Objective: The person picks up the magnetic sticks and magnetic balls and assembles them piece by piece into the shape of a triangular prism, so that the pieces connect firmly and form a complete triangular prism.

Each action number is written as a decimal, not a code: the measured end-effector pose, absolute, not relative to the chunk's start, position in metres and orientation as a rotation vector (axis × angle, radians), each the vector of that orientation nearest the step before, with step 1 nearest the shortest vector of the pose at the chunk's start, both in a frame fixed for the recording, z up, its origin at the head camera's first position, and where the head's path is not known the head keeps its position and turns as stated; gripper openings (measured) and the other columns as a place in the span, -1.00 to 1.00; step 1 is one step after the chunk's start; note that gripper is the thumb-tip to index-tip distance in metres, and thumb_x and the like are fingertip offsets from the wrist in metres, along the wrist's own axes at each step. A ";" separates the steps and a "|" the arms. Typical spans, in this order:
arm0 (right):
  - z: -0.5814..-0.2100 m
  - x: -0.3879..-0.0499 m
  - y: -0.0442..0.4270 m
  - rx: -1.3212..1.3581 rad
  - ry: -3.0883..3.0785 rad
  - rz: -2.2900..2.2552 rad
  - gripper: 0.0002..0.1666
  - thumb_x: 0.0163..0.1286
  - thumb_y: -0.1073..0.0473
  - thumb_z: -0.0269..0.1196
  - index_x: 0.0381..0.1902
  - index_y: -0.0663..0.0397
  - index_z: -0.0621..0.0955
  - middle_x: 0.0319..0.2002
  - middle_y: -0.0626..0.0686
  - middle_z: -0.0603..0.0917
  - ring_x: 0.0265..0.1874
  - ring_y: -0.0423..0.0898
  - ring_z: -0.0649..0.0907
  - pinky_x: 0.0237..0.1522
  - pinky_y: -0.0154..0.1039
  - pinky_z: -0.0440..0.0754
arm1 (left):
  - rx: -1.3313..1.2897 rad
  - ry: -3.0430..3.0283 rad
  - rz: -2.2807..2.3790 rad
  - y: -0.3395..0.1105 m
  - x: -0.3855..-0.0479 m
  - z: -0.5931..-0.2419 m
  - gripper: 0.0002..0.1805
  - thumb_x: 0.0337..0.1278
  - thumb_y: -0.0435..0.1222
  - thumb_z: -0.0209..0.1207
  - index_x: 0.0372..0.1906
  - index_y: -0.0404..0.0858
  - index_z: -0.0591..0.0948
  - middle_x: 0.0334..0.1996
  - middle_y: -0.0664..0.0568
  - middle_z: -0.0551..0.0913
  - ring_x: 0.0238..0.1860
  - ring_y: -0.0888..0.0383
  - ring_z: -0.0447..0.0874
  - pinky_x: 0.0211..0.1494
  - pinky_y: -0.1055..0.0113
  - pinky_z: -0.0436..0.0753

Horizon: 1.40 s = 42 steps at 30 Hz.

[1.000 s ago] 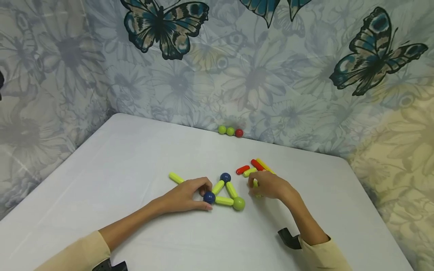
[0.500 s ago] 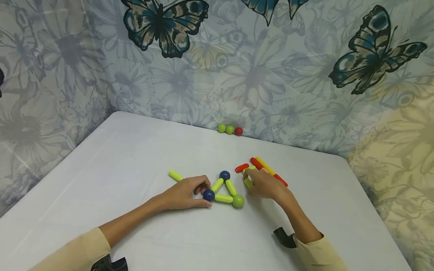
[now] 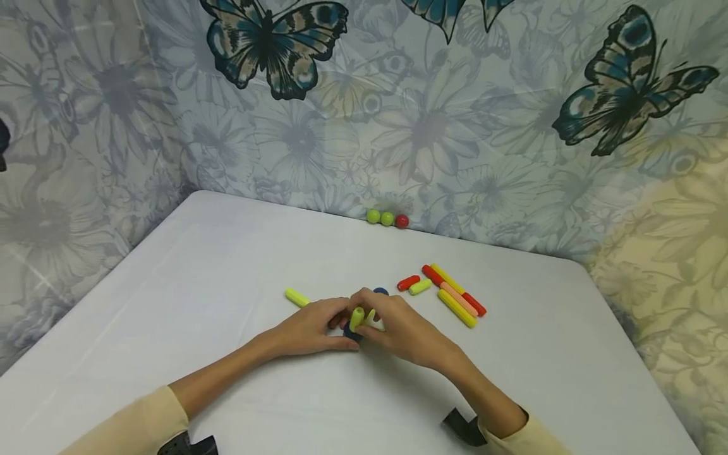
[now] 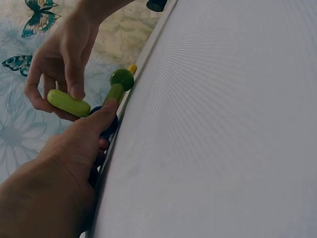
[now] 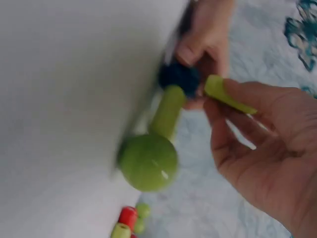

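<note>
Ball of glossy dark blue (image 5: pixel 176 79) sits in the left hand (image 3: pixel 311 325), which I see curled round it. Just beside that ball, on my feed, the right hand (image 3: pixel 406 328) pinches a short yellow-green rod (image 4: pixel 68 103); I can't tell if they touch. A second yellow-green rod (image 5: pixel 167 113) joins the ball to a shiny green ball (image 5: pixel 148 162).

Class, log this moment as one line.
left hand: holds blue ball; right hand: pinches yellow-green stick near that ball; three balls: far edge of table

Right hand (image 3: pixel 405 327) pinches a green rod (image 3: pixel 356 318) by a blue ball (image 3: pixel 351 333) gripped by the left hand (image 3: pixel 315 326); loose rods (image 3: pixel 457 308) lie nearby, three balls (image 3: pixel 387 218) farther back.
</note>
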State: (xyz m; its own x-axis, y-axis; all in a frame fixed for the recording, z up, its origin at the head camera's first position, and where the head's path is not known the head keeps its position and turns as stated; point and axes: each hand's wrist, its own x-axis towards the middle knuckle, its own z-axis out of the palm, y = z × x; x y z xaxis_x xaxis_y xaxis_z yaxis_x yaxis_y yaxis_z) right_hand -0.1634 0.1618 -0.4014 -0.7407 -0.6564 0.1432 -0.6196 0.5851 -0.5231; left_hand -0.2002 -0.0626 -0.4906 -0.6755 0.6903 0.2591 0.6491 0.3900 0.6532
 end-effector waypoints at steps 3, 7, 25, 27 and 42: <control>-0.406 -0.161 0.160 -1.096 2.761 -0.776 -0.56 0.41 0.30 0.40 0.20 0.05 0.56 0.00 -0.06 0.78 -0.03 -0.17 0.73 0.07 -0.17 0.74 | 1.248 2.575 1.173 -0.062 -0.201 -0.490 -0.56 0.19 0.11 0.44 -0.02 0.06 0.50 -0.33 0.25 0.47 -0.30 0.35 0.39 -0.18 0.47 0.41; -0.405 -0.161 0.160 -1.071 2.764 -0.766 -0.56 0.43 0.28 0.38 0.22 0.08 0.56 -0.02 -0.06 0.79 -0.05 -0.17 0.74 0.04 -0.22 0.73 | 1.263 2.587 1.162 -0.062 -0.201 -0.489 -0.57 0.20 0.11 0.43 -0.04 0.06 0.49 -0.34 0.25 0.46 -0.32 0.36 0.38 -0.20 0.47 0.40; -0.399 -0.166 0.161 -0.911 2.621 -0.855 -0.56 0.49 0.26 0.32 0.26 0.19 0.52 -0.03 0.05 0.76 -0.08 -0.09 0.74 -0.08 -0.40 0.69 | 1.278 2.606 1.143 -0.066 -0.201 -0.489 -0.58 0.16 0.08 0.46 -0.12 0.04 0.49 -0.32 0.26 0.50 -0.27 0.38 0.44 -0.15 0.49 0.47; -0.391 -0.170 0.165 -0.887 2.619 -0.837 -0.51 0.49 0.22 0.32 0.31 0.16 0.49 0.02 0.08 0.75 -0.04 -0.07 0.74 -0.02 -0.31 0.72 | 1.285 2.598 1.162 -0.066 -0.201 -0.488 -0.58 0.16 0.07 0.47 -0.11 0.03 0.50 -0.32 0.25 0.51 -0.28 0.37 0.44 -0.15 0.49 0.47; -0.389 -0.348 0.231 -0.365 2.913 -0.712 -0.52 0.57 0.31 0.13 0.36 0.44 0.43 0.26 0.43 0.57 0.22 0.31 0.61 0.30 0.14 0.62 | 1.301 2.558 1.213 -0.063 -0.202 -0.492 -0.75 0.38 0.03 0.31 -0.05 0.03 0.57 -0.33 0.26 0.51 -0.26 0.38 0.47 -0.13 0.47 0.50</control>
